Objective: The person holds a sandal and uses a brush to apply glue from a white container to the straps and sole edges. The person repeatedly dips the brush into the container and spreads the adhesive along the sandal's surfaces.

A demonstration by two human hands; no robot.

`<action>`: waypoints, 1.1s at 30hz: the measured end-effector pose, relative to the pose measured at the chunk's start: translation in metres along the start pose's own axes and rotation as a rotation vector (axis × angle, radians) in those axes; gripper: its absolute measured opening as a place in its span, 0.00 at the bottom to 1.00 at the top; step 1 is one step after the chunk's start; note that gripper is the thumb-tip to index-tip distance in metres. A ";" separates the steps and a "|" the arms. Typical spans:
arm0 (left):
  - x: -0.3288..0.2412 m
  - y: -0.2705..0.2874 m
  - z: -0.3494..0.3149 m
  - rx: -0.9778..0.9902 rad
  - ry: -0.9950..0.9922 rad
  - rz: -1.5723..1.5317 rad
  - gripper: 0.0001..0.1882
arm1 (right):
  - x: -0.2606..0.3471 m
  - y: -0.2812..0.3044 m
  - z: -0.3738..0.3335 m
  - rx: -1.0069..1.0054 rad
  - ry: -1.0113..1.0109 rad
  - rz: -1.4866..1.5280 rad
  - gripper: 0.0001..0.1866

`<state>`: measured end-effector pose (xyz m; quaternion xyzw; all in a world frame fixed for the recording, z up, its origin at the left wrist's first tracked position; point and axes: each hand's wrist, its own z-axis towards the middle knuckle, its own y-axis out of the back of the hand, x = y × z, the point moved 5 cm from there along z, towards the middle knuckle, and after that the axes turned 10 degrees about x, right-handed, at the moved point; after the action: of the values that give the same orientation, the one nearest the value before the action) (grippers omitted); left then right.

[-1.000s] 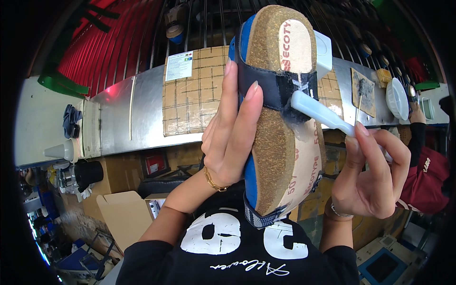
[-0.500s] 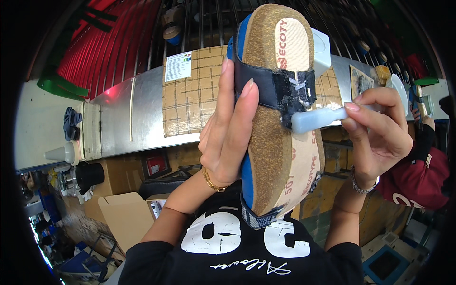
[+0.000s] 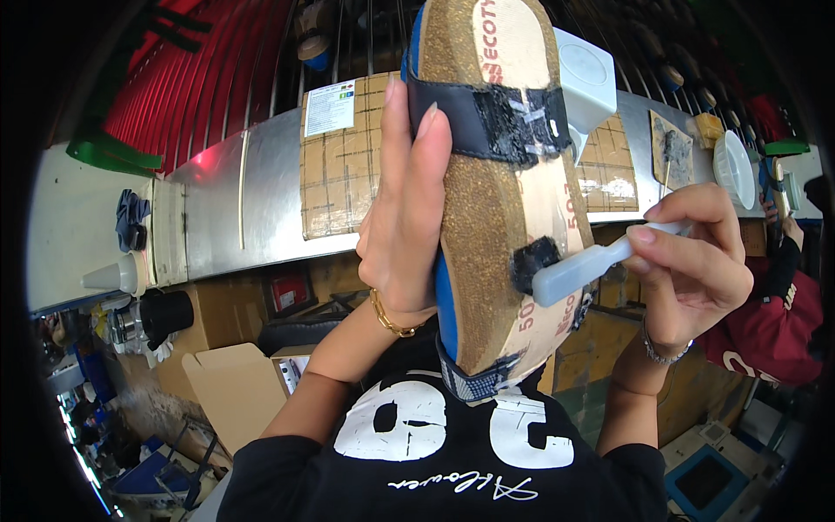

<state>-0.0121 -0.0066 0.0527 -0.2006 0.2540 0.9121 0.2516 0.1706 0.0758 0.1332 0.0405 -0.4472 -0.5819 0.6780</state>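
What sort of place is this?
Likely a footwear workshop or factory: a shoe in the left hand, more shoes on metal bars, and a co-worker holding what looks like another.

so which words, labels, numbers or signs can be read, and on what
I won't copy wording, only place it:
Cork sole, upper pale panel: red lettering, legible
Lower pale panel: red lettering and numbers, partly legible
Cardboard box, white label: too small
Black shirt: large white characters, script
Dark red shirt: pale lettering, unreadable
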 end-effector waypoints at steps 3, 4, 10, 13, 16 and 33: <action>0.002 0.001 -0.001 -0.037 0.002 0.022 0.33 | 0.005 -0.001 -0.003 0.000 -0.013 0.002 0.19; 0.002 0.001 -0.001 -0.046 0.003 0.022 0.33 | 0.007 -0.001 -0.004 -0.001 -0.017 -0.001 0.19; 0.002 -0.001 0.000 -0.090 -0.008 0.029 0.32 | 0.020 -0.005 -0.013 -0.024 -0.025 -0.080 0.19; 0.003 0.003 -0.001 -0.110 -0.003 0.056 0.31 | 0.022 -0.009 -0.014 0.008 0.026 -0.095 0.19; 0.002 0.002 0.001 -0.121 -0.011 0.050 0.30 | 0.025 -0.007 -0.012 0.063 0.064 -0.109 0.17; -0.009 -0.004 0.005 0.019 0.021 0.021 0.35 | -0.010 -0.007 0.046 0.492 0.131 0.337 0.08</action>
<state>-0.0035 -0.0039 0.0600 -0.2050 0.2675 0.9100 0.2415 0.1364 0.1035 0.1512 0.1660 -0.5305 -0.3316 0.7623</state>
